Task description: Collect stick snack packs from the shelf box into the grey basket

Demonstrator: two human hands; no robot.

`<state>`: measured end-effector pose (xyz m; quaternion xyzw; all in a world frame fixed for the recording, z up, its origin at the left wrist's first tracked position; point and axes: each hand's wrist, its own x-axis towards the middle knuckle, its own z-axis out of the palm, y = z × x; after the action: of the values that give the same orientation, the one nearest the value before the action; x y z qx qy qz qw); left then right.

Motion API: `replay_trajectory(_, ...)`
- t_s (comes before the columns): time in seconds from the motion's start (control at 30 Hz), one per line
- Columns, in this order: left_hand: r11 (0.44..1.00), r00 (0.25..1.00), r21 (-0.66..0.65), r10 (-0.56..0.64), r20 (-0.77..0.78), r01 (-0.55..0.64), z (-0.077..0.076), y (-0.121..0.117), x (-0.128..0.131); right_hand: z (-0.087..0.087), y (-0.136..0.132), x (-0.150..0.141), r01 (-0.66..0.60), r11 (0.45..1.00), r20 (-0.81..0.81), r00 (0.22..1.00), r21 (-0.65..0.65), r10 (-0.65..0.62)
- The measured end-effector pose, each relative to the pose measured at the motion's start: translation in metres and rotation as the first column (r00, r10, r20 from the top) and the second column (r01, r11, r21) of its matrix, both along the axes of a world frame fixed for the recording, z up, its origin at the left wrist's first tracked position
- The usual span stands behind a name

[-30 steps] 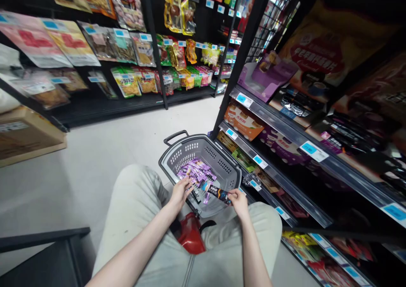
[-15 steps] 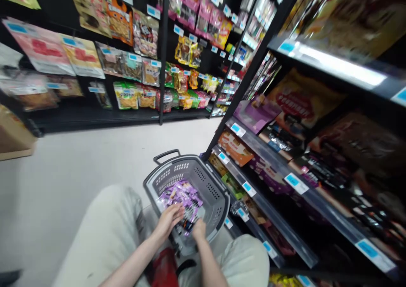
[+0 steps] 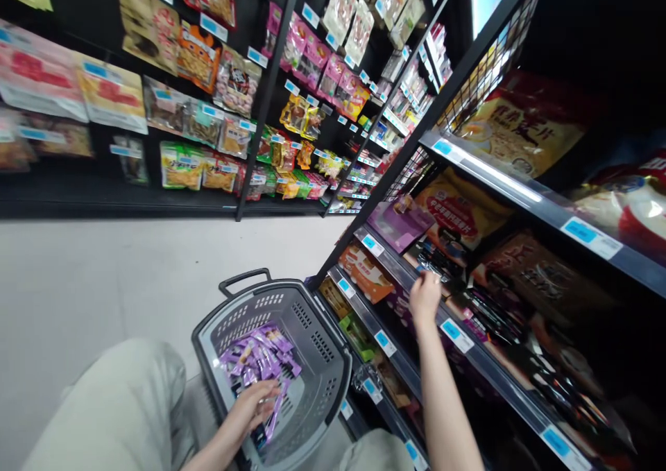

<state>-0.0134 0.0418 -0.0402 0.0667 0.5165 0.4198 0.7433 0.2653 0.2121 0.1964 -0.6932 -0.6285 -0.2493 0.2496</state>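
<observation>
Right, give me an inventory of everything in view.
basket: one, grey, beside right rack
sachets: many, mostly purple, in basket
right rack: one, black, right side
dark packs: many, mostly black, right rack
carton: one, purple, right rack
box: one, orange, shelf below carton
back rack: one, black, across floor
bags: many, mixed colours, both racks
price tags: many, blue-white, shelves
floor: one, pale grey, below
left hand: one, bare, over basket
right hand: one, bare, at right rack
legs: two, pale trousers, bottom
</observation>
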Motion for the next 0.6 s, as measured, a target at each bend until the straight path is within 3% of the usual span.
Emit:
replay_trajectory(0.03, 1.000, 1.000, -0.002, -0.015, -0.004, 0.015, 0.000, 0.000, 0.001, 0.023, 0.008, 0.011, 0.049, 0.998, 0.070, 0.996, 0.032, -0.051)
replay_trajectory(0.1, 0.999, 0.999, 0.012, -0.037, -0.015, 0.037, -0.003, -0.001, 0.004, 0.057, 0.022, 0.029, 0.147, 0.989, 0.193, 0.971, -0.028, -0.139)
replay_trajectory(0.2, 0.997, 0.997, 0.028, -0.072, -0.031, 0.073, -0.013, 0.002, 0.009, 0.078, 0.043, 0.050, 0.278, 0.926, 0.301, 0.933, -0.255, -0.197)
replay_trajectory(0.33, 0.992, 0.990, -0.040, -0.121, -0.073, 0.119, -0.037, 0.008, 0.018, 0.076, 0.062, 0.066, 0.376, 0.817, 0.314, 0.915, -0.437, -0.254)
replay_trajectory(0.47, 0.991, 0.989, 0.005, -0.132, -0.072, 0.133, -0.052, 0.011, 0.024, 0.070, 0.069, 0.071, 0.430, 0.787, 0.299, 0.898, -0.443, -0.323)
replay_trajectory(0.6, 0.989, 0.986, 0.017, -0.148, -0.072, 0.149, -0.050, 0.010, 0.028, 0.067, 0.070, 0.069, 0.461, 0.773, 0.312, 0.883, -0.435, -0.350)
